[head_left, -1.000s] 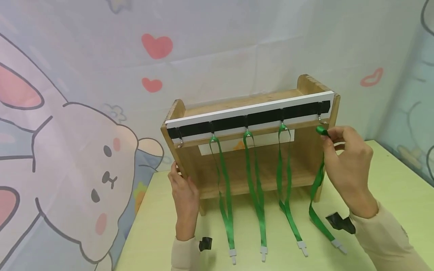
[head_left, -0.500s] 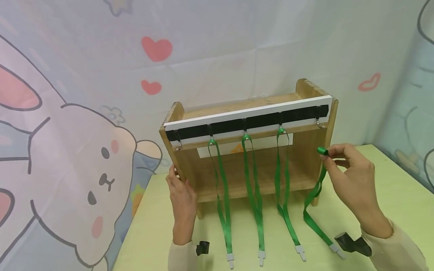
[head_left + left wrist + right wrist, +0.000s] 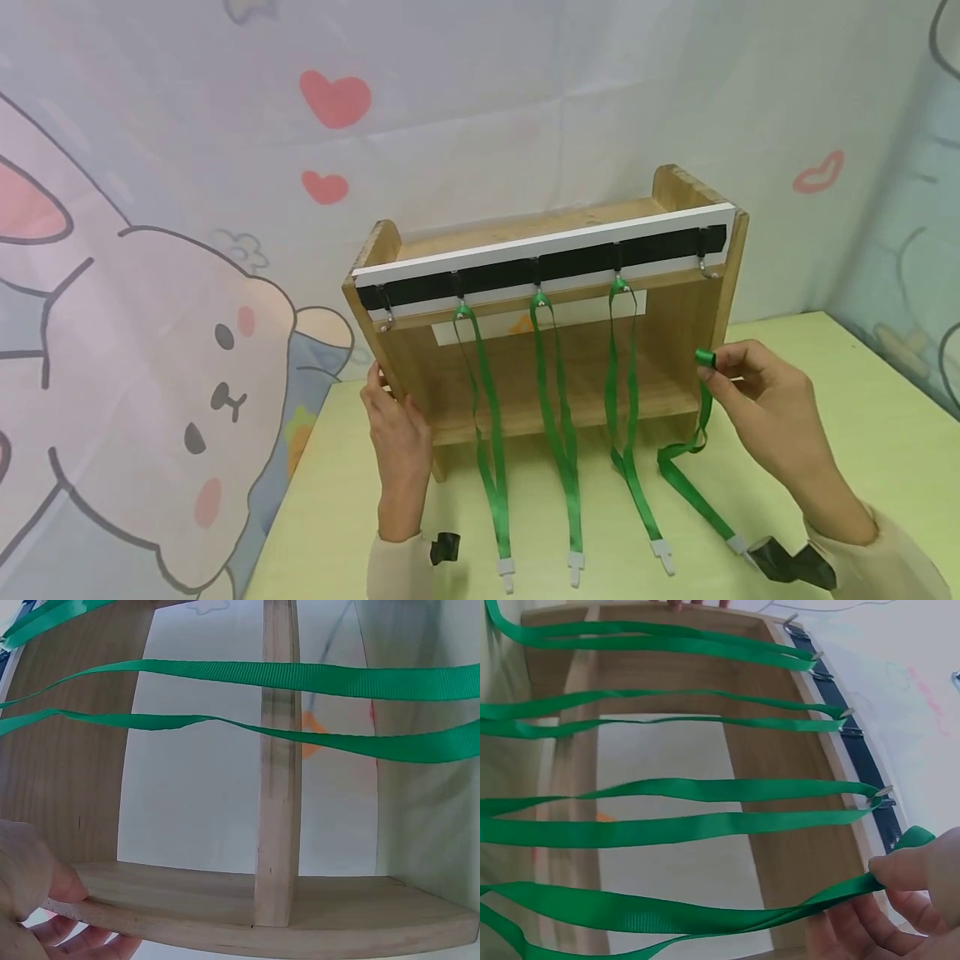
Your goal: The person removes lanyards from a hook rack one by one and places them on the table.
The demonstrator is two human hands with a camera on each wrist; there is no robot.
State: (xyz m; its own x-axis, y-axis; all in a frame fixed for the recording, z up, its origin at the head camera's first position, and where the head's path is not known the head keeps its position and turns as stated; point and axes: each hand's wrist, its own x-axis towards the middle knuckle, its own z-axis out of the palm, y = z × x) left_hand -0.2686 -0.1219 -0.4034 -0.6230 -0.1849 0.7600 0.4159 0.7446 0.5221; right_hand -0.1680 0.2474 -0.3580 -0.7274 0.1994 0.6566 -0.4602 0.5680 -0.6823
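My left hand (image 3: pixel 397 429) grips the left side panel of a small wooden shelf (image 3: pixel 540 421); in the left wrist view its thumb and fingers (image 3: pixel 69 883) lie on either side of the panel's edge. My right hand (image 3: pixel 772 417) pinches the loop end of a green lanyard (image 3: pixel 693 493) beside the shelf's right side, below the rightmost hook (image 3: pixel 703 267). That lanyard's white clip (image 3: pixel 738 544) lies low by the right wrist, partly covered by a black wrist device. Three other green lanyards (image 3: pixel 491 417) hang from the middle hooks. The leftmost hook (image 3: pixel 387 318) and rightmost hook carry nothing.
A white rail with a black strip (image 3: pixel 570 260) runs along the shelf's upper front and bears the hooks. The shelf stands on a pale yellow-green table (image 3: pixel 847 375). Behind it hangs a printed cloth backdrop (image 3: pixel 480 125) with a cartoon rabbit and hearts.
My right hand has moved down from near the rightmost hook with the lanyard loop, and the strap below has slackened and bent. My left hand keeps its grip on the shelf.
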